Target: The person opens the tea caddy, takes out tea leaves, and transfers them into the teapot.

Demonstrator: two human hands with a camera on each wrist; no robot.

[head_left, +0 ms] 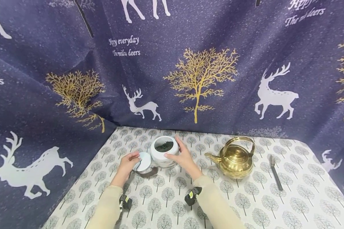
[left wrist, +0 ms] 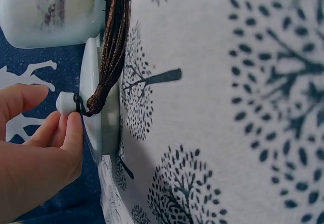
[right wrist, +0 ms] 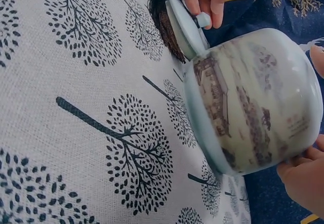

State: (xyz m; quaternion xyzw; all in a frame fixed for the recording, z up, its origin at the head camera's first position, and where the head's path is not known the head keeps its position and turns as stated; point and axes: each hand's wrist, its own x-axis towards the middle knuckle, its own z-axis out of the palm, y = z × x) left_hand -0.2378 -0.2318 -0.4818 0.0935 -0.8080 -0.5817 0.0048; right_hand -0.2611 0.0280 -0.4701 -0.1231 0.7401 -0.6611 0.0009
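1. The right hand point(head_left: 182, 156) has its fingers wrapped round the open white jar point(head_left: 164, 152), steadying it on the table point(head_left: 246, 203)
2. The left hand's point(head_left: 128, 164) fingers pinch the knob of the lid point(head_left: 143, 161), which rests just beside the jar, tassel point(head_left: 147, 173) under it

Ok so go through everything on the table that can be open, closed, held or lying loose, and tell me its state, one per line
Jar: upright, uncovered, dark leaves inside, right hand on its side.
Lid: off, on the tablecloth beside the jar, left hand at its knob.
Brown tassel: tied to the lid's knob, lying under the lid.
Brass kettle: upright, lid on, handle up, untouched.
Metal tool: lying flat, untouched.
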